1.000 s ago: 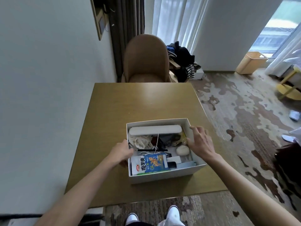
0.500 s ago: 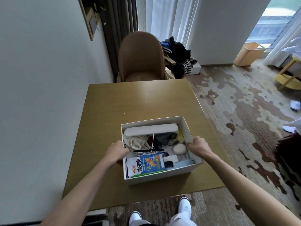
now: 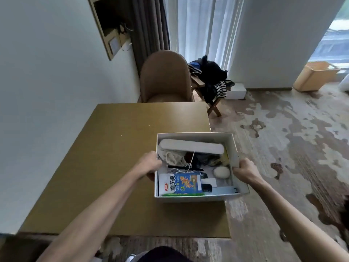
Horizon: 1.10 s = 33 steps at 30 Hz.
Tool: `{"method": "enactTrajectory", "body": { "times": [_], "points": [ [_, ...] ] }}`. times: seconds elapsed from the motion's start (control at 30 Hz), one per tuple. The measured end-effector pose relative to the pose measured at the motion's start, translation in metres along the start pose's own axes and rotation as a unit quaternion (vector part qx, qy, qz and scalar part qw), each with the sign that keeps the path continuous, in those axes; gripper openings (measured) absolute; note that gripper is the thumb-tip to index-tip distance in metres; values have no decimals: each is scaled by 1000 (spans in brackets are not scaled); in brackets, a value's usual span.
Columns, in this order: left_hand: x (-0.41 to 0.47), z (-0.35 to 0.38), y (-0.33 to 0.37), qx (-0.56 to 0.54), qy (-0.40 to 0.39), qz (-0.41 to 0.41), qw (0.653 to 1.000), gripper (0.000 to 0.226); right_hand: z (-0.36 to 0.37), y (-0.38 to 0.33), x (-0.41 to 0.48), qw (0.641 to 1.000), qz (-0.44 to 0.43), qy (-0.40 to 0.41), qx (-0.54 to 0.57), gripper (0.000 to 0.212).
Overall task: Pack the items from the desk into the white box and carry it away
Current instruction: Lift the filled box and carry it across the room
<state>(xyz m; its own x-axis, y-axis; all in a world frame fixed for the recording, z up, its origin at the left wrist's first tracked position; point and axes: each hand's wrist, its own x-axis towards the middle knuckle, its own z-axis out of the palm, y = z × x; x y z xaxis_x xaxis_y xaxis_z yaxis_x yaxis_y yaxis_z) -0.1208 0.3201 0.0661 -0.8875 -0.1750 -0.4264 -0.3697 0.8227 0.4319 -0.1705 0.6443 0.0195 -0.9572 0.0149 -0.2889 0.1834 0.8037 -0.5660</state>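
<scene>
The white box (image 3: 194, 197) hangs in the air over the desk's right edge, part of it past the edge above the carpet. My left hand (image 3: 150, 163) grips its left wall and my right hand (image 3: 245, 170) grips its right wall. Inside lie a long white case (image 3: 192, 148), a cream cloth bundle (image 3: 171, 156), a blue snack packet (image 3: 181, 183), a white round object (image 3: 221, 172), a black comb (image 3: 206, 187) and dark odds and ends with a white cord. The brown desk (image 3: 113, 157) top is bare.
A brown chair (image 3: 165, 78) stands at the desk's far side. Behind it a folding stand (image 3: 211, 86) holds dark clothes. A wooden bin (image 3: 317, 75) sits by the window at the far right. Patterned carpet (image 3: 283, 138) stretches to the right; a wall runs along the left.
Both hands closed on the box's side walls and lifted it off the desk. The box has shifted to the right, now overhanging the desk's right edge.
</scene>
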Motion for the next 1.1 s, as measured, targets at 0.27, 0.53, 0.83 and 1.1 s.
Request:
{"method": "enactTrajectory", "body": {
  "times": [0.27,0.53,0.83,1.1],
  "points": [
    [13,93,155,-69,-39,17,997,21,-134,123,30,997,23,23,-66,13],
    [91,156,268,-12,-69,84,994,22,-214,216,49,993,100,55,-42,19],
    [202,214,415,46,-118,169,977,14,-280,314,128,975,205,71,-43,14],
    [357,232,509,48,-161,145,975,18,-321,363,307,968,239,40,-62,10]
  ]
}}
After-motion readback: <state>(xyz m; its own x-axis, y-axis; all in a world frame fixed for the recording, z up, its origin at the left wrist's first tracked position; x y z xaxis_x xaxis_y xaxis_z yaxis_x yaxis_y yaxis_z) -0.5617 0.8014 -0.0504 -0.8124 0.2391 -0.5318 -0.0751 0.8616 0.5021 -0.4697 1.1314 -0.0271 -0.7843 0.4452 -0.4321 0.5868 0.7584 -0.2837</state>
